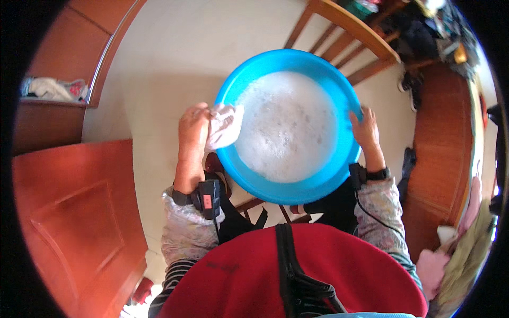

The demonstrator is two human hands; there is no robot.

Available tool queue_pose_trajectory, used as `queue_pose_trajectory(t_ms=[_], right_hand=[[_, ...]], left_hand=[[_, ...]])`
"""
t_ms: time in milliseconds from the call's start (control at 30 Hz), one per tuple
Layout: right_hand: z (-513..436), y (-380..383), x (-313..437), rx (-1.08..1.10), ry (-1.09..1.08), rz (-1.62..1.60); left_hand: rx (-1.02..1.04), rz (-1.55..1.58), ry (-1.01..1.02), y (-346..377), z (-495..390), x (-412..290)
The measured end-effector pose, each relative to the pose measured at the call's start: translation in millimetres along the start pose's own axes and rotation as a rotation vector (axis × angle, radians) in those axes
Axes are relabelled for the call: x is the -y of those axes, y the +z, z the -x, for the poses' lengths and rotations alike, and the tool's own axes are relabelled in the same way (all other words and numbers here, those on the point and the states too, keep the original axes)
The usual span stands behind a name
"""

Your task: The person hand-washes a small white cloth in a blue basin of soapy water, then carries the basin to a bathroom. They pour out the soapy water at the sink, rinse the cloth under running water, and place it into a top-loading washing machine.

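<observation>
A round blue plastic basin (289,194) is in front of me, with white suds (286,127) over the liquid inside. My left hand (193,127) grips a bunched, wet-looking pale cloth (225,126) at the basin's left rim. Part of that cloth hangs over the rim towards the foam. On the opposite side, my right hand (366,126) holds the rim, thumb on the inner wall and fingers outside. Whatever supports the basin is mostly hidden under it.
Beyond the basin stands a wooden chair back (358,31). An open reddish-brown cabinet door (79,226) is at left, near a shelf holding cloths (55,89). On the right are a wooden cabinet (441,147), a pink cloth (431,270) and piled items (433,35).
</observation>
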State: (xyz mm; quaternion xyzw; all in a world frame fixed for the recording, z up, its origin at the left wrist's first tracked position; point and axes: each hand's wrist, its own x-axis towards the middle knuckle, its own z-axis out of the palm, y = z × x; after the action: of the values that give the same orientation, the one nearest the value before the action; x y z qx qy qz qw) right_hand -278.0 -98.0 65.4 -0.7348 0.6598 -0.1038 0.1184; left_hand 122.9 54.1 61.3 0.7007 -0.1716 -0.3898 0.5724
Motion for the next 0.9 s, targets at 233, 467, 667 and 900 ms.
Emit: queue_pose_trajectory(t_ms=[233,467,667,900], right_hand=[[2,30,-40,0.147,0.200,-0.394],[-7,17,-12,0.112,0.027,-0.289],[-33,-27,30,0.305,0.000,-0.225],[-32,-64,172,0.296,-0.100,-0.330]], left_hand=[[0.253,-0.221,0.068,-11,-9,17],[0.216,-1.009,0.086,-12,-2,20],[0.071,-1.021,0.237,-45,37,8],[-0.190,-0.660,-0.092,-137,56,-60]])
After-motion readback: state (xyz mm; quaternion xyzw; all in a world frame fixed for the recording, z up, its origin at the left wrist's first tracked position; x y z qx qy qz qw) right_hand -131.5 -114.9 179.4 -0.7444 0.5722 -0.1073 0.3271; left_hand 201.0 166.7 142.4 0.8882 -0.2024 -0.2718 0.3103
